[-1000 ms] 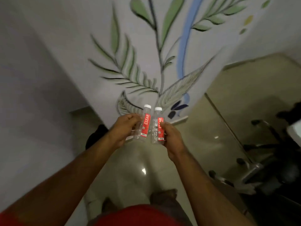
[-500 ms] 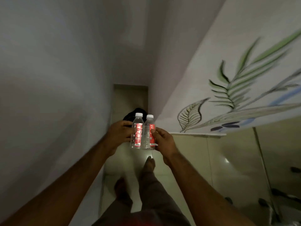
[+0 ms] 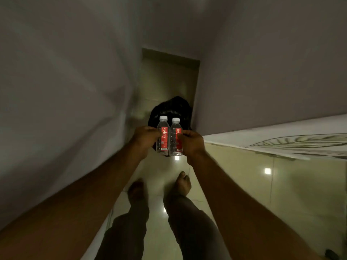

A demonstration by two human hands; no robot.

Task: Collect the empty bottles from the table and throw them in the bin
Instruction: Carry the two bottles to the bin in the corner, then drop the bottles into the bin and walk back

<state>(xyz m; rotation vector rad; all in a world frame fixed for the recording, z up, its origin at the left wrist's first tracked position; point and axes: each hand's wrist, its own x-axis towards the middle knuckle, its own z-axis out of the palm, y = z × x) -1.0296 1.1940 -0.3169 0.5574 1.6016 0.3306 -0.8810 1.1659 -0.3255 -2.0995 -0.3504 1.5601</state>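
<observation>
Bottles are off the bench: left hand [image 3: 145,136] grips the left bottle [image 3: 163,136], right hand [image 3: 191,142] the right bottle [image 3: 176,136], upright, touching. Dropping them into the black-bagged bin [image 3: 173,107] ahead remains.

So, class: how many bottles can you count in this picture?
2. One bottle in the left hand, one bottle in the right hand, side by side, upright. None hidden, apparently.
</observation>
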